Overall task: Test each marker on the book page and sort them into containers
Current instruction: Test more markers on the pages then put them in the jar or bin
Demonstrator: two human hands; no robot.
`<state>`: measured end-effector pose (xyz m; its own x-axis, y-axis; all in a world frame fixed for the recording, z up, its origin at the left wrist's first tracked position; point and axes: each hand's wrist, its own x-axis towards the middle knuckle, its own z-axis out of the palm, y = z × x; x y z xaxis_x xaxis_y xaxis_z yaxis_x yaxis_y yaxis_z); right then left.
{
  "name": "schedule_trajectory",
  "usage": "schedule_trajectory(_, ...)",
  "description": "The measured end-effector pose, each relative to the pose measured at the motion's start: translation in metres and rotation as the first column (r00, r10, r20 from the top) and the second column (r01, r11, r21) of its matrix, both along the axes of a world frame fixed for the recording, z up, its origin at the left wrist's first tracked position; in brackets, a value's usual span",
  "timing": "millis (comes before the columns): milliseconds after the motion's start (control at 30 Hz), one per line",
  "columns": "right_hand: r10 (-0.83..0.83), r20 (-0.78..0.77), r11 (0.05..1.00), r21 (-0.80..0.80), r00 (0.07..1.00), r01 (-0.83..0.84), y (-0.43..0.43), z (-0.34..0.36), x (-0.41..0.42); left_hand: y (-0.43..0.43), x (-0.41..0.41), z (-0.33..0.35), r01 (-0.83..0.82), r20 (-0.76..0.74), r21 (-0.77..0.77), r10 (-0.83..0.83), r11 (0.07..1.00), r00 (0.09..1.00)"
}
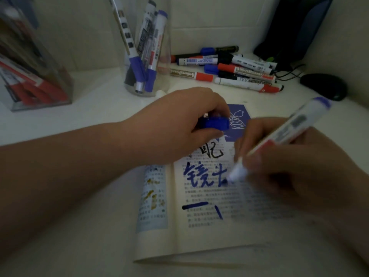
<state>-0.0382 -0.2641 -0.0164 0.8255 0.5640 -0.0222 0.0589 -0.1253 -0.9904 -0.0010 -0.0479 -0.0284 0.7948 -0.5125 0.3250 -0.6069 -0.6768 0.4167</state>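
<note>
Head view, right fingers (254, 134) grip marker (285, 132), left fingers (209, 101) pinch cap (214, 124), loose markers (237, 71) beyond

Loose markers (235, 68) behind book (209, 226).

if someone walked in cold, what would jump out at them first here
The right hand at the lower right draws the eye first, writing bold blue strokes on the open book page with a marker. The left hand just above the page holds the blue cap. Behind them, a heap of loose markers lies at the back right, with a clear cup of blue ones to its left.
</note>
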Motion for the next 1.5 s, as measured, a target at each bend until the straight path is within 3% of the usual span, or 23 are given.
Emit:
schedule_trajectory(67,-0.123,0.02,0.974,0.195,0.992,0.116,0.0,0.0,0.006,0.0,0.0,0.001,0.009,-0.003,0.015,-0.009,1.0,1.0)
schedule_trajectory(167,-0.241,0.031,0.928,0.299,0.97,0.221,-0.005,-0.004,0.017,0.0,0.002,0.001,0.03,0.008,0.015,-0.03,0.999,1.0)
schedule_trajectory(367,-0.272,0.018,0.914,0.317,0.962,0.252,-0.008,-0.004,0.018,-0.001,0.0,0.002,0.043,-0.015,-0.021,-0.043,0.999,0.999)
schedule_trajectory(633,-0.372,0.104,0.921,0.163,0.922,0.353,-0.004,0.0,0.013,0.001,-0.002,0.002,0.126,0.043,-0.049,-0.124,0.991,0.991)
schedule_trajectory(700,-0.353,0.142,0.928,0.178,0.925,0.327,-0.003,0.005,0.013,0.003,-0.003,0.002,0.091,-0.02,-0.198,-0.097,0.976,0.995)
schedule_trajectory(800,-0.343,0.064,0.904,0.296,0.937,0.31,-0.003,0.009,0.011,0.008,-0.002,0.008,-0.013,-0.253,-0.511,-0.136,0.86,0.958)
schedule_trajectory(933,-0.284,0.043,0.911,0.324,0.958,0.256,-0.001,0.008,0.01,0.006,0.0,0.01,-0.029,-0.334,-0.56,-0.194,0.828,0.923)
schedule_trajectory(1067,-0.328,0.069,0.91,0.289,0.942,0.295,0.003,0.008,0.009,0.006,0.004,0.01,-0.127,-0.501,-0.682,-0.334,0.72,0.799)
schedule_trajectory(1267,-0.371,0.139,0.922,0.173,0.918,0.347,0.01,0.018,0.002,0.003,0.0,0.012,-0.166,-0.573,-0.775,-0.569,0.609,0.59)
schedule_trajectory(1400,-0.331,0.175,0.942,0.113,0.927,0.315,0.005,0.023,-0.001,0.001,0.001,0.013,-0.202,-0.539,-0.816,-0.589,0.541,0.602)
schedule_trajectory(1433,-0.355,0.246,0.935,0.083,0.902,0.345,0.003,0.024,-0.001,0.001,0.001,0.013,-0.222,-0.53,-0.824,-0.573,0.521,0.625)
schedule_trajectory(1500,-0.328,0.541,0.899,-0.073,0.774,0.432,0.0,0.025,-0.003,0.001,-0.001,0.015,-0.258,-0.538,-0.816,-0.516,0.517,0.666)
